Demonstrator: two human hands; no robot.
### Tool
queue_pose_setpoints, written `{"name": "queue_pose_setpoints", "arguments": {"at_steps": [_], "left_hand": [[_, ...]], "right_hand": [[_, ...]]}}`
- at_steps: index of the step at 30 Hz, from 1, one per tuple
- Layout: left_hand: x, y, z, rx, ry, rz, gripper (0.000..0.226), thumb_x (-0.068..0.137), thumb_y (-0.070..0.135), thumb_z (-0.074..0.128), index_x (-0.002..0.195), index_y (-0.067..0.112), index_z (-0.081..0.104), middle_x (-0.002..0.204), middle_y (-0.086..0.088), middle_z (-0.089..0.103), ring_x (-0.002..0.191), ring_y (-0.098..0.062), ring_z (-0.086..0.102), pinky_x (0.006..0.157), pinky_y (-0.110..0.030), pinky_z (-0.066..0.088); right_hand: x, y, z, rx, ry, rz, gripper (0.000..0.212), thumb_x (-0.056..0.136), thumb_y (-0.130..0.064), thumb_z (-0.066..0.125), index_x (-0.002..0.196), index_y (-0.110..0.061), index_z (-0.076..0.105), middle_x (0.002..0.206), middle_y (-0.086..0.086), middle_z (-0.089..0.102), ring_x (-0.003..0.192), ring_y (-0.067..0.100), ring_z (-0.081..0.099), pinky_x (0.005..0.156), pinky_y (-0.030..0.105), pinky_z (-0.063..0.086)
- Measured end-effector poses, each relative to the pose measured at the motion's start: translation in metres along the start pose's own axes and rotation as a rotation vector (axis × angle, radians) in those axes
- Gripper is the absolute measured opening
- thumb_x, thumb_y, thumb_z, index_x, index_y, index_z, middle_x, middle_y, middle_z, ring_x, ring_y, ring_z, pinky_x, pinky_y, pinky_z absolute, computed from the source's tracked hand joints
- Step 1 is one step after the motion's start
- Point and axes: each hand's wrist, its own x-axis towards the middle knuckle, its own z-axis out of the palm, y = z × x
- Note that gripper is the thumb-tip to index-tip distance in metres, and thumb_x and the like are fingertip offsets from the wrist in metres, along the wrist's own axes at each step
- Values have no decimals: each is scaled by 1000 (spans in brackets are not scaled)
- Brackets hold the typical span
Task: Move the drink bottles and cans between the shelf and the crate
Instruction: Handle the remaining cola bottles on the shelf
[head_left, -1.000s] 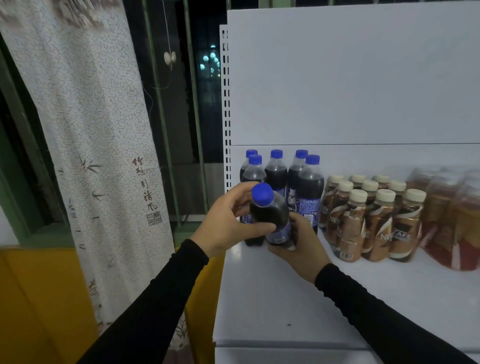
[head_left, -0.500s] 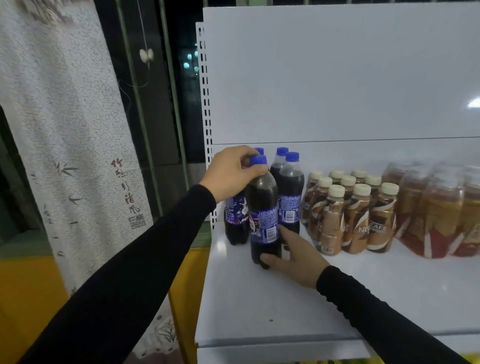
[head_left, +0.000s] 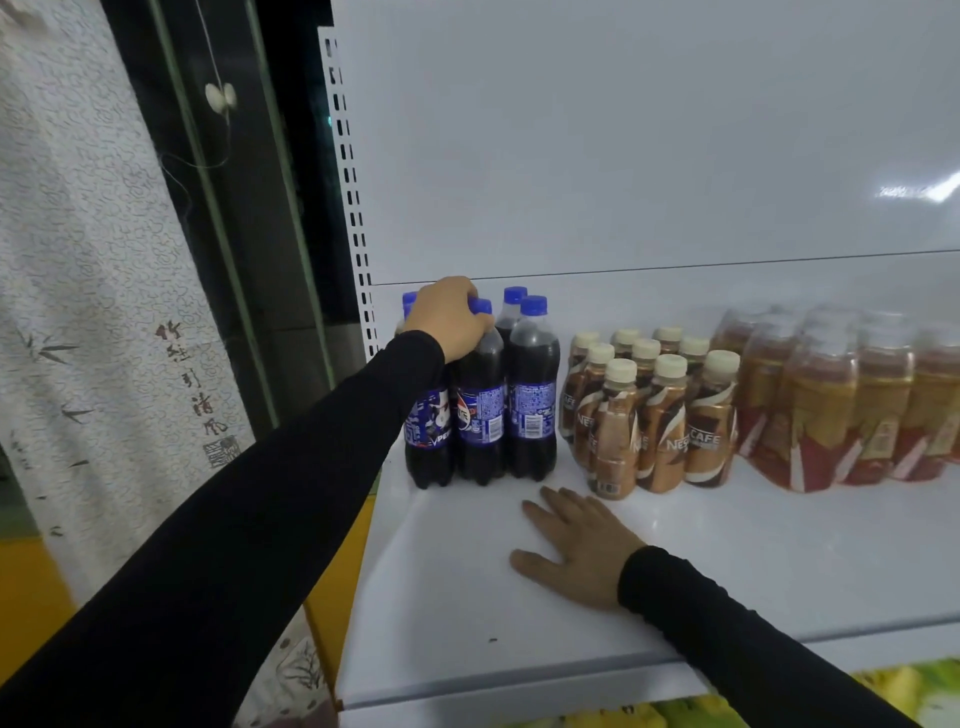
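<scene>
Two hands over a white shelf (head_left: 727, 571): right hand (head_left: 576, 545) flat, fingers spread, on bare board; left hand (head_left: 451, 323) grips the front cola bottle (head_left: 480, 410) at its neck, half hiding its cap. Shrink-wrapped tea bottles (head_left: 852, 400) blur, cut off rightward.

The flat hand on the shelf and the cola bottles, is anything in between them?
Nothing. In the head view, only bare white shelf lies between the right hand and the cola bottles. The left hand grips one bottle's top.

The left hand (head_left: 451, 321) hides the cola bottles' (head_left: 480, 410) caps beneath it; the wrapped tea bottles (head_left: 852, 400), far right of the right hand (head_left: 576, 545), are blurred.
</scene>
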Motion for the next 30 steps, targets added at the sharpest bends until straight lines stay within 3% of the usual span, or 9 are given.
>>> {"name": "queue_pose_setpoints", "arguments": {"at_steps": [3,10,18,23,30], "left_hand": [[4,6,-6,135,-46,32,32,95,23,62,121,3,62,121,-13,63,106,-26,57,85,-30,43],[9,9,-16,328,-73,145,28,95,23,62,114,4,68,115,-14,68,105,-32,60,88,-36,48],[6,8,-19,296,-89,157,31,95,22,63,123,7,66,122,-12,66,112,-29,60,96,-35,49],[8,17,-22,214,-95,173,48,95,30,64,139,13,55,138,-8,58,124,-25,55,102,-32,43],[19,42,-4,116,-196,205,59,93,43,67,142,14,52,133,-6,61,118,-21,57,94,-26,41]], "right_hand": [[-1,0,0,-9,0,-4,81,94,-73,23,160,-29,4,167,2,-5,153,20,-5,122,35,-4],[0,0,0,-14,-6,-6,82,94,-74,21,160,-28,3,167,2,-6,153,20,-5,122,36,-4],[3,1,3,-15,7,-3,83,93,-74,22,160,-28,5,167,3,-4,153,20,-5,122,36,-4],[1,1,2,-5,5,-4,83,93,-75,22,160,-28,5,167,3,-4,153,20,-5,122,36,-4],[-1,1,0,25,0,-4,84,92,-75,24,160,-29,5,167,2,-4,153,20,-5,122,35,-4]]}}
